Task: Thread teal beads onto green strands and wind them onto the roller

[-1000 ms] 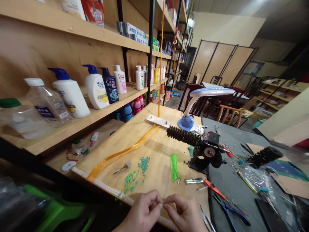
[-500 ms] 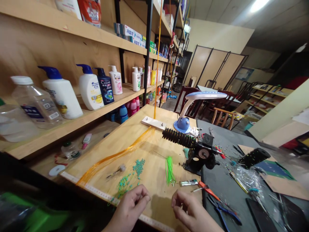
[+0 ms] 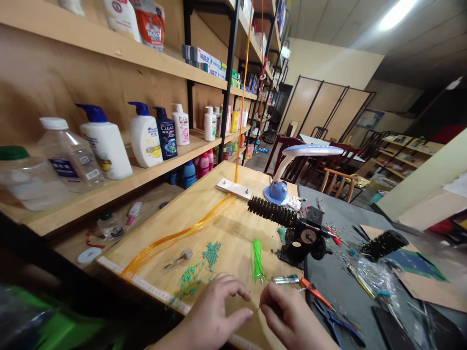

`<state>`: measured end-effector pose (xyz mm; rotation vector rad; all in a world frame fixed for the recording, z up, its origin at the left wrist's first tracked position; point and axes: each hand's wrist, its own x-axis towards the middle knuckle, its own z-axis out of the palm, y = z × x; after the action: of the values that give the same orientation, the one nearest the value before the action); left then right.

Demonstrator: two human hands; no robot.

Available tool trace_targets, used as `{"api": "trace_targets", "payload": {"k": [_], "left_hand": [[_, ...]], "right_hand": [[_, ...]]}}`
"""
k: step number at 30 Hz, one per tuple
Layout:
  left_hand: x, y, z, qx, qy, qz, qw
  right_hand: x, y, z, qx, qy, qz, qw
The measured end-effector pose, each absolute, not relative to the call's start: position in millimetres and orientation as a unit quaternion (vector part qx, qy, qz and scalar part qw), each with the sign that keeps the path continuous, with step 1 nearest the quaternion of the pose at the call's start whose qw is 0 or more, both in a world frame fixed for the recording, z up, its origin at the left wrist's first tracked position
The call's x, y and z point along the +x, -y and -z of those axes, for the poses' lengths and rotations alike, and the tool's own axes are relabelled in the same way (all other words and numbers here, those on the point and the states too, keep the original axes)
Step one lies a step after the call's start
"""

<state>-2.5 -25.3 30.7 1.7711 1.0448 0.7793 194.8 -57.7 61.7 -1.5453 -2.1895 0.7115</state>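
Low over the near edge of the wooden tabletop, my left hand (image 3: 221, 308) is open, thumb and fingers apart with a gap between them. Close on its right, my right hand (image 3: 286, 311) is pinched shut; a faint thin thread-like tip seems to show at its fingertips, too small to name. Left of my left hand lie loose turquoise beads (image 3: 211, 255) and green beads on thin line (image 3: 188, 281). A bundle of bright green strands (image 3: 257, 260) rests just beyond both hands. Beside my right hand are a clear lighter (image 3: 285, 280) and an orange-handled tool (image 3: 315, 292).
A black clamp-like device with a ridged roller (image 3: 272, 211) stands beyond my right hand, near a blue-white lamp (image 3: 276, 192). Orange strands (image 3: 175, 237) run from a screwed-down white bar (image 3: 233, 188). Blue pliers (image 3: 337, 324) lie right. Shelves with pump bottles (image 3: 145, 141) line the left.
My left hand has moved right towards my right hand, and its fingers have opened from a pinch. My right hand stays near its place, fingers closed tighter. The view has shifted slightly.
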Motion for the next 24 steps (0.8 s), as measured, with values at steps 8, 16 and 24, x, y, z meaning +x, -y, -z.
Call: {"api": "trace_targets", "payload": {"k": [8,16,24], "left_hand": [[22,21,-22,0.641,-0.392,-0.275,0.600],[22,20,-28,0.571,-0.394,-0.260,0.671],[30,18,-23,0.587,-0.388,-0.278,0.654]], "right_hand": [[198,59,-65,-0.535,0.795,-0.217,0.184],[207,58,-65,-0.532,0.800,-0.203,0.187],[207,60,-61,-0.533,0.798,-0.208,0.190]]}}
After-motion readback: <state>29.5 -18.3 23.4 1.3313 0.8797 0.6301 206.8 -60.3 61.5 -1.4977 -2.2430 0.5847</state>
